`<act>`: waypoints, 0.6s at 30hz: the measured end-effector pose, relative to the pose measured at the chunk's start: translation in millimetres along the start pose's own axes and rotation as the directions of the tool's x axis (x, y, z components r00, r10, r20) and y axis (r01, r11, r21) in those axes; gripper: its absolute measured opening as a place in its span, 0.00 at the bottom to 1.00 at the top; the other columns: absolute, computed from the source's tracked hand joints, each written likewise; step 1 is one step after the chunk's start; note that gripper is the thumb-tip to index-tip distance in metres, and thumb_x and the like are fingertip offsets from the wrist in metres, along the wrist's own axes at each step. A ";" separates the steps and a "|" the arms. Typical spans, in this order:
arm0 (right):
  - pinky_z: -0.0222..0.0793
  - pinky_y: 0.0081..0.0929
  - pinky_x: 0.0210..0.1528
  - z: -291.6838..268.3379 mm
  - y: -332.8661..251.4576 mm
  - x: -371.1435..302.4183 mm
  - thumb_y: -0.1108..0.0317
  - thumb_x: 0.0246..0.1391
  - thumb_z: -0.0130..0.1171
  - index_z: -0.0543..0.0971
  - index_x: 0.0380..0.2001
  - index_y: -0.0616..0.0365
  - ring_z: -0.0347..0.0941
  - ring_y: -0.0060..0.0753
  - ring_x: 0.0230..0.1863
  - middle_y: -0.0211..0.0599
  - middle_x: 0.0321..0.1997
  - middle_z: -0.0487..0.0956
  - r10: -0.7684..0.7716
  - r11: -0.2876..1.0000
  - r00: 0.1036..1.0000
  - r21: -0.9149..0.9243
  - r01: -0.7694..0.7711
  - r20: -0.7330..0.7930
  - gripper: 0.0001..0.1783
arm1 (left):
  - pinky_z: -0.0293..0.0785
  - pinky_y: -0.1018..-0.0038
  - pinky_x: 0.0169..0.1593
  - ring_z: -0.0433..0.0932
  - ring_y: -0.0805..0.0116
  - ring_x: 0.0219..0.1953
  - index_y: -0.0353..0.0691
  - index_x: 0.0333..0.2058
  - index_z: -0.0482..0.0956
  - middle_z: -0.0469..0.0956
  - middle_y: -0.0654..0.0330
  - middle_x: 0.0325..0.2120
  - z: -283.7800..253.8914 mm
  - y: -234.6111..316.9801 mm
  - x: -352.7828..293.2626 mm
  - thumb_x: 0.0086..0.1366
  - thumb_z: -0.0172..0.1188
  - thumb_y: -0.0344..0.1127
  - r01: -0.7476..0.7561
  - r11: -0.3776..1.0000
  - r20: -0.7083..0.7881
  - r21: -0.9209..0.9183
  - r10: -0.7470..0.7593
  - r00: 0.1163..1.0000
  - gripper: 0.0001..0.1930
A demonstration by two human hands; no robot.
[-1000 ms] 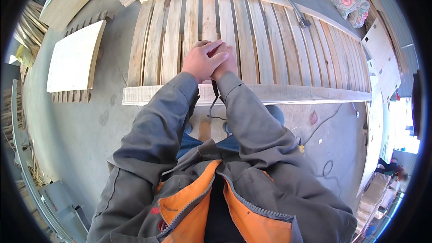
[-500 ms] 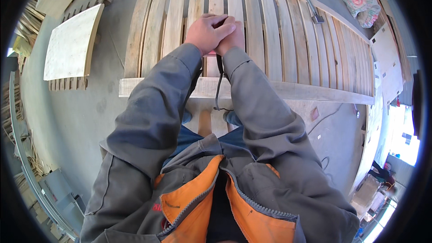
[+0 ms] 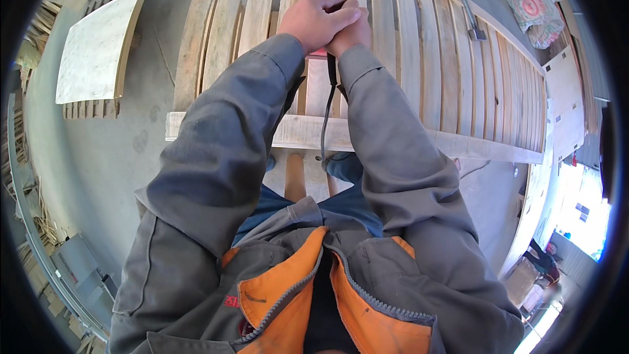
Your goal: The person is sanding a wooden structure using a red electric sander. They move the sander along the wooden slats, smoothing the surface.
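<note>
My left hand and my right hand are close together, fingers wrapped round a corded tool. Only a bit of red and a black cable show below the hands, so its exact kind is hidden. The left thumb lies across toward the right hand. Beneath them spreads a long slatted wooden panel, its pale slats running away from me between a near rail and a far rail. The cable hangs over the near rail toward my feet.
A long-handled tool with a square metal head lies across the slats at the far right. Leftward, a pale board rests on slatted wood. Stuffed sacks lie at the far right. Another person is at the lower right.
Both hands have slid farther from the near rail along the slats, still together on the corded tool. Its cable hangs straighter. The view has shifted slightly.
</note>
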State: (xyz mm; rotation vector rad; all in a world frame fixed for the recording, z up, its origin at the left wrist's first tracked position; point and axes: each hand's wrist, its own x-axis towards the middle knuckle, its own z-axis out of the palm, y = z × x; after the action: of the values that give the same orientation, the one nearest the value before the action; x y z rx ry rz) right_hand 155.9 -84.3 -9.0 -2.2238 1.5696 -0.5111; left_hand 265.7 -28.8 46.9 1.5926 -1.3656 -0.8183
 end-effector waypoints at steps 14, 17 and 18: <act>0.81 0.46 0.55 1.1 -6.3 46.7 0.47 0.55 0.71 0.70 0.59 0.62 0.82 0.57 0.54 0.59 0.60 0.72 0.029 1.000 0.999 0.005 -0.029 0.041 0.39 | 0.79 0.61 0.57 0.85 0.49 0.52 0.44 0.55 0.88 0.85 0.46 0.52 -4.2 -18.0 47.3 0.59 0.65 0.65 -0.007 1.000 -0.027 0.010 0.007 1.000 0.35; 0.81 0.46 0.54 -9.0 -15.5 51.0 0.47 0.53 0.72 0.70 0.59 0.61 0.82 0.56 0.54 0.58 0.59 0.72 0.071 0.997 0.996 0.025 -0.072 0.047 0.40 | 0.79 0.61 0.58 0.85 0.50 0.52 0.45 0.54 0.88 0.85 0.46 0.52 -5.7 -19.9 57.5 0.59 0.65 0.65 0.003 1.000 -0.032 -0.002 -0.003 0.999 0.35; 0.81 0.46 0.54 -14.0 -18.7 51.3 0.47 0.53 0.72 0.70 0.59 0.61 0.82 0.56 0.54 0.57 0.59 0.72 0.084 0.995 0.995 0.042 -0.086 0.045 0.40 | 0.79 0.62 0.58 0.85 0.50 0.52 0.45 0.54 0.88 0.85 0.46 0.51 -5.3 -19.6 60.0 0.59 0.65 0.65 0.002 1.000 -0.037 -0.008 -0.002 0.999 0.35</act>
State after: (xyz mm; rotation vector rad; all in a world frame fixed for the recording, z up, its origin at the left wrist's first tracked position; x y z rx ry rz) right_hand 180.3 -128.3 16.5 -2.1110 1.6077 -0.4656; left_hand 289.7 -86.1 34.5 1.5955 -1.3332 -0.7911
